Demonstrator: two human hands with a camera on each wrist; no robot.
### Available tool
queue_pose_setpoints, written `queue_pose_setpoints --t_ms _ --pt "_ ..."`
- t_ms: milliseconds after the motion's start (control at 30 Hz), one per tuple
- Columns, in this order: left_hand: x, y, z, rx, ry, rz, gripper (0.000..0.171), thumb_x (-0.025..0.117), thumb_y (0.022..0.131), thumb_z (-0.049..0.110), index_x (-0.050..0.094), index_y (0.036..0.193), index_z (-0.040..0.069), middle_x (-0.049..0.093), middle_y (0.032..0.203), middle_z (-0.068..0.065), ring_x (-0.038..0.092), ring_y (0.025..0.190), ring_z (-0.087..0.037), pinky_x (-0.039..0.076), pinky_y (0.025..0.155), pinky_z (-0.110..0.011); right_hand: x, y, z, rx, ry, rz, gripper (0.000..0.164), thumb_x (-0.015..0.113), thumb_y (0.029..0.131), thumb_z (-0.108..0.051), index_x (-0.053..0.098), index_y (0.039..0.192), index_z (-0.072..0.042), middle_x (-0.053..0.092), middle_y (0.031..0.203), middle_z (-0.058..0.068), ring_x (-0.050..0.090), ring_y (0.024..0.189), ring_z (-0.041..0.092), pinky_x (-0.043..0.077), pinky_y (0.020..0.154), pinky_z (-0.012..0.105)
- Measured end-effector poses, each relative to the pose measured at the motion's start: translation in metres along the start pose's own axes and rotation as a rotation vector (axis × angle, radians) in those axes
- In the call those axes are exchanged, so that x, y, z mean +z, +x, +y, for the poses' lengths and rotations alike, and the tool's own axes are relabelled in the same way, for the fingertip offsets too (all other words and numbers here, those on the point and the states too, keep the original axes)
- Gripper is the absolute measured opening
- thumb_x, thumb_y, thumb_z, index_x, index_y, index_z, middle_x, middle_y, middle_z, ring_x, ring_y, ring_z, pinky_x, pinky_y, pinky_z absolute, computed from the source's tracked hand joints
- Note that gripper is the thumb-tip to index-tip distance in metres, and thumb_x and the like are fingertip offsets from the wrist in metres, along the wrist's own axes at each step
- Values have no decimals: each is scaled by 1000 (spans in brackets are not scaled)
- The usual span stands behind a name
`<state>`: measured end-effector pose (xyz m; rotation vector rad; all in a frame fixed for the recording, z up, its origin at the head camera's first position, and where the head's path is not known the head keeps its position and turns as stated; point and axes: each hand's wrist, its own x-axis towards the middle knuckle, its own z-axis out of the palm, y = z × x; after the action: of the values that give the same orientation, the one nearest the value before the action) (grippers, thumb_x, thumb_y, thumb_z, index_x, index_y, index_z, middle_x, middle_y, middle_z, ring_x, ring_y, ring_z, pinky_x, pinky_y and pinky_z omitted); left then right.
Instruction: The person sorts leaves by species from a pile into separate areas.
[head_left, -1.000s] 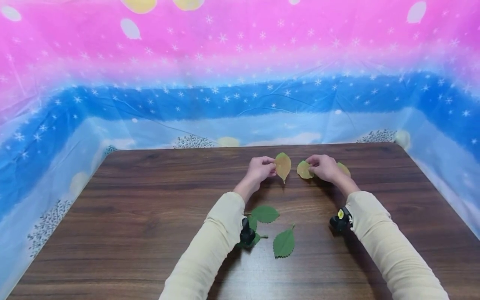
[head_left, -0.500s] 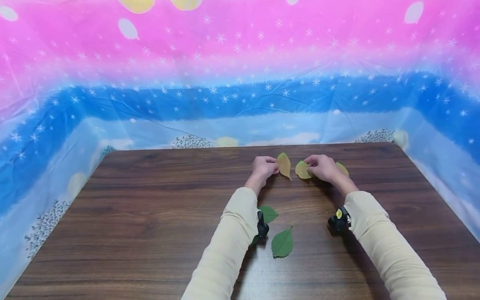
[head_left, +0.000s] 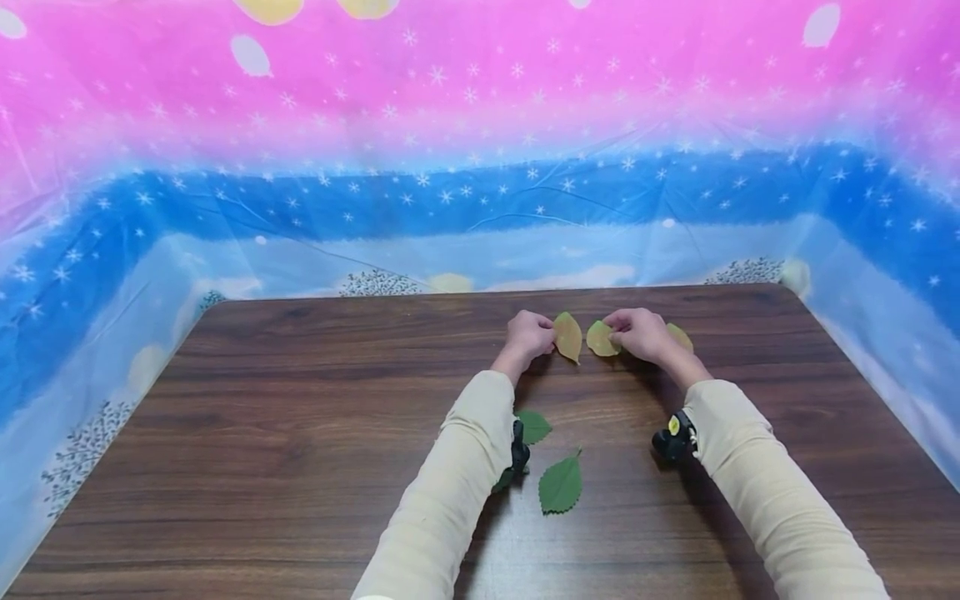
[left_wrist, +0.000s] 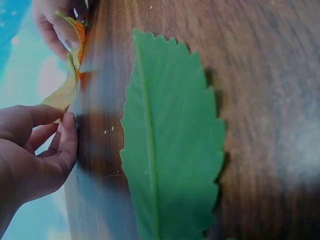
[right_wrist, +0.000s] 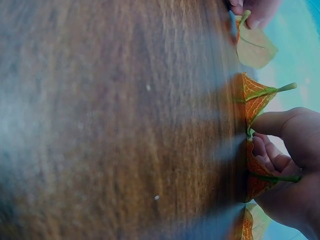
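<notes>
My left hand (head_left: 529,333) pinches the edge of a yellowing leaf (head_left: 567,337) between thumb and fingers, close to the table top. Just right of it, a second yellow leaf (head_left: 602,339) is at the fingertips of my right hand (head_left: 647,335). The right wrist view shows that leaf (right_wrist: 257,94) with orange veins, its stalk pointing up. Thumb and fingers of the right hand pinch where it meets another yellow leaf (right_wrist: 259,172). A further yellow leaf (head_left: 680,337) lies partly hidden behind the right hand.
Green leaves lie nearer on the brown wooden table (head_left: 300,433): one toothed leaf (head_left: 561,483) in plain sight, another (head_left: 534,426) partly behind the left wrist camera (head_left: 519,450). A patterned pink and blue cloth (head_left: 480,192) surrounds the table's back and sides.
My left hand has moved right with its leaf, toward the right hand, and the leaf has turned and come down slightly. The left sleeve covers more green leaves. My right hand has stayed nearly still.
</notes>
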<state>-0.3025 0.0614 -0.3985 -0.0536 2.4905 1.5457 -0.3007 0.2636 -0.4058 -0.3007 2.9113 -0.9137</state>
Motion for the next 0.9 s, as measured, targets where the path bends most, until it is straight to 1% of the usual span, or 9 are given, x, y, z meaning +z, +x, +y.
queue_pose_setpoints --t_ms 133,233,300,367,433,500,633,733,900 --pt "-2 -2 1 57 102 -4 17 60 89 -1 74 98 -3 62 68 -4 52 55 -8 42 51 -17 0 1 -1 0 0 -5 30 55 95 -4 60 122 7 62 113 24 57 107 38 48 84 48" --pt "-5 -6 2 90 157 -12 14 61 86 -1 74 91 -2 57 61 -2 50 56 -10 38 51 -19 1 1 -1 -8 -3 -4 30 55 95 -4 60 122 7 62 114 24 57 107 38 48 84 48" --pt "-6 -8 2 95 157 -25 15 61 86 -1 73 95 -3 63 68 -5 54 59 -12 41 53 -19 1 0 -1 -12 -3 -1 30 55 95 -4 61 122 6 62 113 24 57 107 38 48 84 48" --pt "-7 -9 2 84 132 -36 20 61 87 -1 71 105 -3 67 85 -10 60 65 -13 47 57 -19 1 -1 0 -13 -4 4 29 55 95 -4 61 122 7 62 113 24 57 106 38 48 83 48" --pt "-8 -9 2 77 115 -42 26 61 88 0 68 113 -4 68 100 -15 65 74 -17 52 62 -21 1 -1 0 -10 -5 10 29 56 95 -5 61 122 6 62 112 24 57 106 37 48 83 48" --pt "-9 -9 2 77 109 -42 30 61 88 0 65 118 -4 66 109 -16 66 83 -18 53 67 -23 1 -1 1 -9 -8 14 29 56 95 -5 61 121 6 63 111 23 57 105 37 48 82 47" --pt "-10 -9 1 85 121 -48 31 61 89 1 65 119 -4 67 109 -15 64 90 -20 52 71 -25 2 -1 0 5 0 13 30 55 95 -6 61 121 6 62 111 23 57 105 36 48 81 47" --pt "-10 -10 1 76 86 -48 30 61 90 1 65 119 -4 67 110 -15 65 93 -21 54 73 -26 3 -1 0 17 6 9 30 55 95 -6 61 122 5 62 112 22 57 105 36 48 81 46" --pt "-8 -11 2 72 65 -41 30 62 92 5 65 121 -4 67 111 -14 67 91 -19 53 74 -25 2 -1 -1 17 5 15 29 56 95 -6 61 121 6 62 110 22 57 102 35 48 79 45"
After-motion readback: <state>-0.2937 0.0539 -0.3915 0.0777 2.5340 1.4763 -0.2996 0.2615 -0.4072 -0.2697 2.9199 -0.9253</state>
